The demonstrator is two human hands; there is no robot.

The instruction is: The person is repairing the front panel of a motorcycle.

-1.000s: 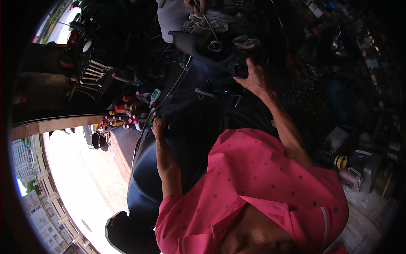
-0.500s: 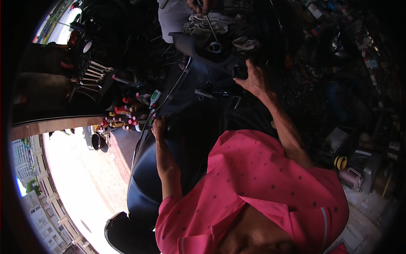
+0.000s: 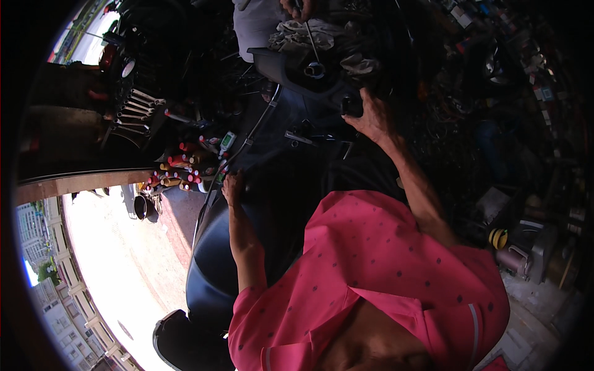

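Note:
My right hand (image 3: 372,117) reaches out to a dark scooter's front panel (image 3: 281,69), its thumb and fingers curved around a black rounded part (image 3: 351,105) there. My left hand (image 3: 233,188) is low on the left, fingers curled down at the edge of the dark body beside a long metal rail (image 3: 249,141). Shadow hides what those fingers hold. At the top, another person's hand (image 3: 299,8) grips a long thin metal tool (image 3: 312,42), whose lower end is at a round opening (image 3: 314,70) in the panel. Small metal tools (image 3: 299,137) lie between my hands.
Several wrenches (image 3: 139,110) sit in a row at the left, with bottles (image 3: 179,173) below them. Crumpled rags (image 3: 304,34) lie by the other person's hand. A dark blue scooter panel (image 3: 213,266) extends beside my left forearm. Cluttered parts fill the right side.
The other person's hand and the thin metal tool have shifted slightly to the right. Both my hands stay where they were.

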